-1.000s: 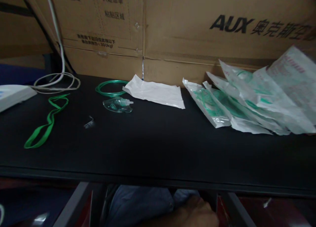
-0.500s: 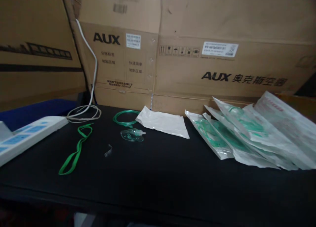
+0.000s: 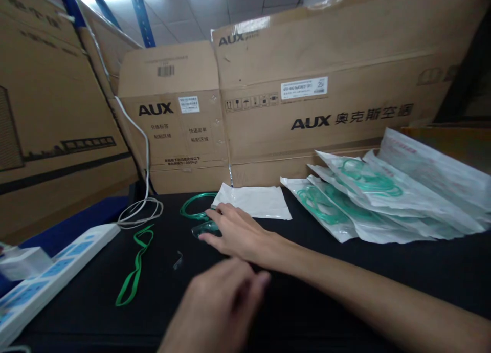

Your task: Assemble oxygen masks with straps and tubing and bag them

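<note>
Mask (image 3: 203,229) is lying at the table's (image 3: 345,271) 11 o'clock beside the tubing (image 3: 194,205), under the reaching right hand's (image 3: 236,235) loosely spread fingertips. Left hand (image 3: 222,307) is hovering blurred at 6 o'clock, empty; pinching the mask's rim rather than its soft dome seems wisest.

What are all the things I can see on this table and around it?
Clear mask: one, see-through, mid table, under the right hand's fingertips.
Green tubing: one coil, behind the mask.
Flat white pouch: one, by the boxes, beside the right hand.
Sealed packets: several, overlapping, white with green tubing inside, right side.
Green strap: one loop, left of the hands.
Small clear piece: one, between strap and hands.
Power strip: one, white with blue, left edge.
White cable: one, coiled at the back left.
Cardboard boxes: several, brown, behind the table.
Table: one, black.
Right hand: reaching onto the mask.
Left hand: blurred, near edge, holding nothing visible.
</note>
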Demonstrator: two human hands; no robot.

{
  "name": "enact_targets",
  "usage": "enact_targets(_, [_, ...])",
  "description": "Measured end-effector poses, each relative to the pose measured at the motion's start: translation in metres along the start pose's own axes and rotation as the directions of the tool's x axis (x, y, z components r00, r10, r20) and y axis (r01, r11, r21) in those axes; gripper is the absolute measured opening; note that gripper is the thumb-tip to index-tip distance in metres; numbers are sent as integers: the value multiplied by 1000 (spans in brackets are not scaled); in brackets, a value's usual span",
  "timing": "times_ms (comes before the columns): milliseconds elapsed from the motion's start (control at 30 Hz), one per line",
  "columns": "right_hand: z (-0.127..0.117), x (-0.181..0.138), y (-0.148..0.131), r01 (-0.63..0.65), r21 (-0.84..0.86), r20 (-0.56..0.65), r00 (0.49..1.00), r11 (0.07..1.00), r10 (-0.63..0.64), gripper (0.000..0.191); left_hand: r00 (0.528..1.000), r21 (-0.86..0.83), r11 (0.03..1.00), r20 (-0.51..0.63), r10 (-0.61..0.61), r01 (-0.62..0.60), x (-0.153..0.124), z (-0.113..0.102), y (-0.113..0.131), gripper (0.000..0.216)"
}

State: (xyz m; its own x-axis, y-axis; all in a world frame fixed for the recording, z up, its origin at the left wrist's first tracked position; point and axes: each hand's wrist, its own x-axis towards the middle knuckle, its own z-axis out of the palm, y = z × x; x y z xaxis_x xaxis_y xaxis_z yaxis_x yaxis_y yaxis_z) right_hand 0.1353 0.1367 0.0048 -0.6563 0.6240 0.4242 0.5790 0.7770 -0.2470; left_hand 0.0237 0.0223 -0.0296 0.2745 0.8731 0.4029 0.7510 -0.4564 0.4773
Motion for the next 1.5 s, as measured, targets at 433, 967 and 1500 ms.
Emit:
enact_targets(433, [-26,-77,19,-253,382,-41,956,889,290,21,956,307,908,-32,-291,286,23,-50,-70,34])
enact_targets(967, [-53,-90,54,-509,795,510,855,330,90,17,914,-341,940,371,163,-29,87,-28,-6,22])
enact_targets(1500, [-47,-98,52,-462,851,462,885,251,63,31,823,-339,929,562,76,146,87,-24,-13,34])
